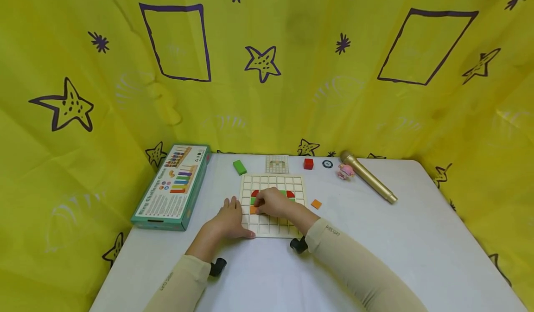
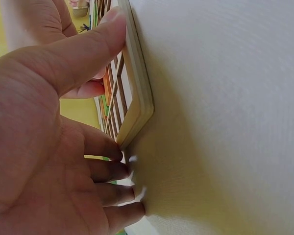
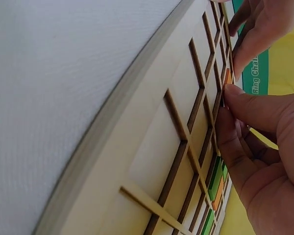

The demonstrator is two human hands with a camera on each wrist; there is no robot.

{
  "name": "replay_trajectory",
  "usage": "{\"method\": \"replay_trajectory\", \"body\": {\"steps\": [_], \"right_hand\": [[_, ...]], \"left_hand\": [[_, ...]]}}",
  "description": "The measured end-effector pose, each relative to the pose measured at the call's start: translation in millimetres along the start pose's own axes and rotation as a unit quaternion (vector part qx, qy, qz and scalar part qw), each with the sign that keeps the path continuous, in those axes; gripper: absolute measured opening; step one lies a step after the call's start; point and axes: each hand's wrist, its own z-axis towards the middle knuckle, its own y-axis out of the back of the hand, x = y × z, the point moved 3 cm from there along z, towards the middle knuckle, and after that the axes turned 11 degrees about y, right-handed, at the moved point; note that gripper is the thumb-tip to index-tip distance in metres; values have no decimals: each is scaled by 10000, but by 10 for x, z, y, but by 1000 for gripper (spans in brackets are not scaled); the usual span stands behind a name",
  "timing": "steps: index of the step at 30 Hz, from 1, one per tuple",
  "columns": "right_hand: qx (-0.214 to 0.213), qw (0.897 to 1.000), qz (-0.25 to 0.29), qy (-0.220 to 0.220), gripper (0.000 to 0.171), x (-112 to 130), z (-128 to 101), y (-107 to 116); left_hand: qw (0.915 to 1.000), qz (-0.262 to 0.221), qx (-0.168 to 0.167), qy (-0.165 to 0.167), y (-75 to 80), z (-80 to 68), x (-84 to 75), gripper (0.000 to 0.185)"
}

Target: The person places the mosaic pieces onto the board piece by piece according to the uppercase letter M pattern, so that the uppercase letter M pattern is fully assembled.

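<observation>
At frame centre, an orange piece [image 3: 227, 77] was pinched by the right hand [image 1: 273, 202] fingers over the grid board [image 1: 272, 181]. The board's left edge was steadied by the left hand [image 1: 229, 219], fingers straight.

The wooden grid board [image 1: 273, 182] lies flat on the white table, a pale square tray divided into small square cells by thin slats, with red, green and orange pieces seated in cells near its middle. An orange block [image 1: 253, 209] sits in a cell by the board's left side (pinched at its edge by the right hand [image 1: 273, 202]), next to a green piece. The left hand [image 1: 230, 220] rests flat against the board's left edge, thumb along the rim.
</observation>
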Motion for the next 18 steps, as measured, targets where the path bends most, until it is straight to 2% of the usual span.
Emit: {"method": "replay_trajectory", "body": {"steps": [18], "right_hand": [[-160,9989,429,108,9,21,-135,55]], "left_hand": [[10000,-30,-51,24,-20,8,-2,117]]}}
